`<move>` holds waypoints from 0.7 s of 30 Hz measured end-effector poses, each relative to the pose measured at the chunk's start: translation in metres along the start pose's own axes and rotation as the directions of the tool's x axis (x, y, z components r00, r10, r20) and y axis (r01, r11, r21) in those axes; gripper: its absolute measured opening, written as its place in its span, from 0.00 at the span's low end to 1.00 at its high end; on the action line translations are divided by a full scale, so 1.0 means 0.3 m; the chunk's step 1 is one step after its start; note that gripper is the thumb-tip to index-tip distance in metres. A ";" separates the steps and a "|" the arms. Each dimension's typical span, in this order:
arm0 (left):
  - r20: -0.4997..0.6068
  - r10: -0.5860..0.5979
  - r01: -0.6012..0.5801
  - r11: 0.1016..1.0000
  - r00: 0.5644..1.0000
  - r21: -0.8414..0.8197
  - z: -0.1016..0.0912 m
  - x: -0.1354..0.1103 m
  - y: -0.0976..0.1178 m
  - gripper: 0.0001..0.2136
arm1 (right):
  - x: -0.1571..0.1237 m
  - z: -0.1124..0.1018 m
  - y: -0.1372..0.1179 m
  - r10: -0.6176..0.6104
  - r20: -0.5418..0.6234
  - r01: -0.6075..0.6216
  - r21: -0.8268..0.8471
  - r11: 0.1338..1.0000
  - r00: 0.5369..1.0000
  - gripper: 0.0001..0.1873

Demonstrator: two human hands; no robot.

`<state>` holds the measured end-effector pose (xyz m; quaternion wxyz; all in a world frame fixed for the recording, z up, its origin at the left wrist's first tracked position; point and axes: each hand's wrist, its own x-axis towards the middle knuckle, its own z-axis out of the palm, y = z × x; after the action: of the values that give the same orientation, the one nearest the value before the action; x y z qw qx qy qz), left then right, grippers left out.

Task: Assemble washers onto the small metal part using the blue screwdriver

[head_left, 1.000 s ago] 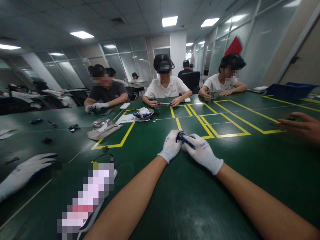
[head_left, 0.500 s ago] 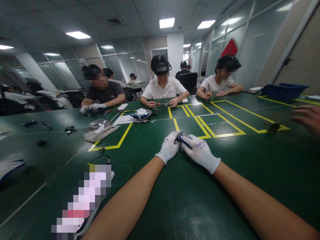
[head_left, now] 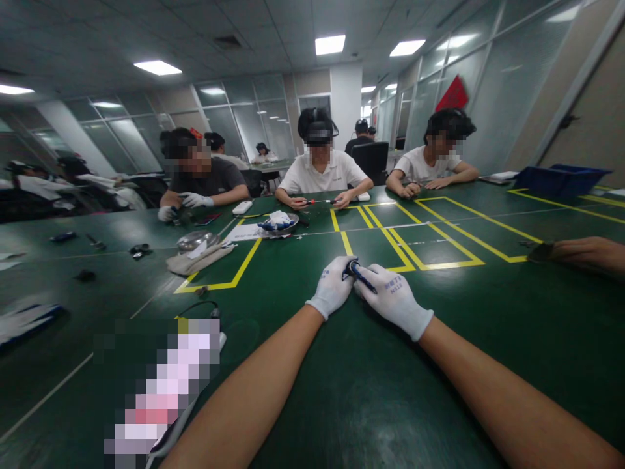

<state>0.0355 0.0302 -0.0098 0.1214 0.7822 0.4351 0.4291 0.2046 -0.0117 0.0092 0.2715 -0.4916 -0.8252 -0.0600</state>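
Note:
Over the green table (head_left: 293, 365), my left hand (head_left: 330, 286) and my right hand (head_left: 393, 294) meet in front of me. Both wear white gloves with blue-coated fingers. Between the fingertips is a small dark round part (head_left: 350, 266) with a pale ring-like edge; its exact kind is too small to make out. My left fingers are closed round it from the left. The right fingers pinch at its other side, thumb stretched along the front. The fingers partly hide the part.
Yellow tape outlines (head_left: 430, 266) mark the table beyond my hands. At left lie a metal bowl (head_left: 195, 241), a beige cloth (head_left: 198, 262), loose gloves (head_left: 27, 324) and a blurred-out pale object (head_left: 170, 378). Co-workers sit opposite. Another person's hand (head_left: 588, 251) reaches in at right, near blue bins (head_left: 561, 179).
My hands keep nearly the same pose on the dark part. At right, another person's hand has come down onto a dark item. The co-worker at far left has shifted their gloved hands.

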 end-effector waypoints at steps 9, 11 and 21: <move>-0.004 -0.031 0.031 0.999 1.000 0.008 0.002 0.004 -0.003 0.17 | -0.004 0.001 -0.005 0.042 0.008 -0.042 0.168 0.985 0.999 0.12; -0.001 -0.027 0.027 1.000 1.000 0.013 0.003 0.004 -0.003 0.17 | -0.005 0.000 -0.004 0.045 0.008 -0.045 0.179 0.983 0.999 0.12; 0.040 0.023 -0.024 1.000 0.999 0.009 0.013 -0.003 -0.015 0.19 | -0.005 0.005 0.005 0.015 -0.003 -0.015 0.151 0.988 1.000 0.13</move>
<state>0.0358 0.0329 -0.0152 0.1213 0.7962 0.4254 0.4128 0.2059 -0.0117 0.0069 0.3103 -0.4757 -0.8231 0.0037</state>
